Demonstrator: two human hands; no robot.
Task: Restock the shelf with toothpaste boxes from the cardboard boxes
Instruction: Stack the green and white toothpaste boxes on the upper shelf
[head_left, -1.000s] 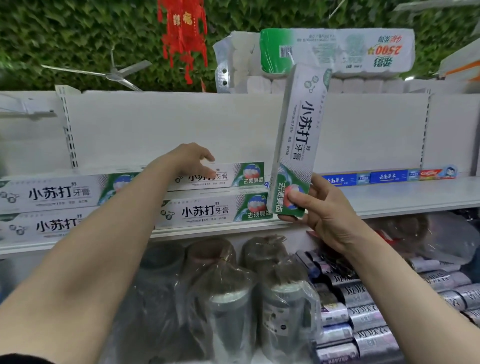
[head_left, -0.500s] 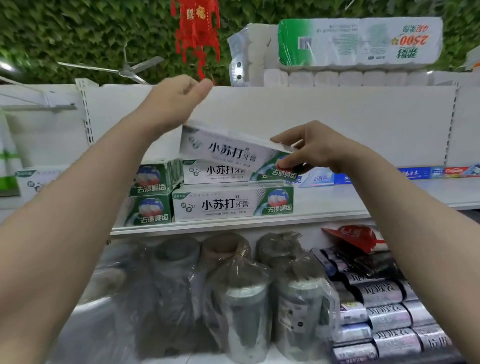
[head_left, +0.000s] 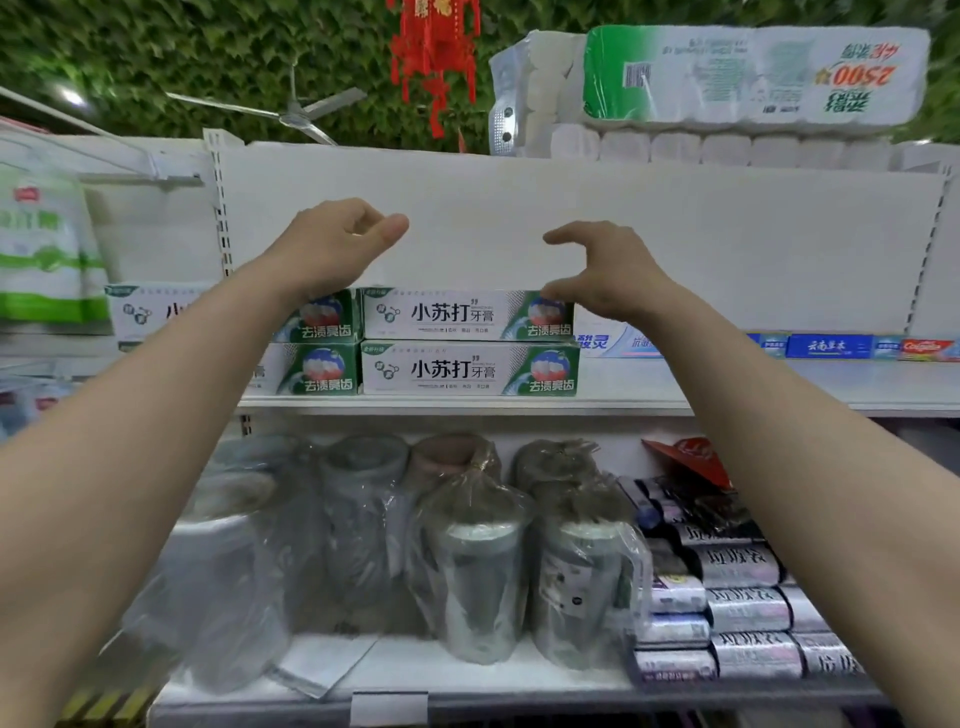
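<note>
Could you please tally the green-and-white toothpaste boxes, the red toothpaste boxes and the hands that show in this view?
Green-and-white toothpaste boxes: 4, in two stacks of two
Red toothpaste box: 1
Hands: 2, the left hand and the right hand
Total: 7

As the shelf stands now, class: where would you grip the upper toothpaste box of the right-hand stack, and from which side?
Probably its right end, coming from the right: the upper toothpaste box lies flat along the shelf edge, left end butted against the neighbouring stack, right end free.
</note>
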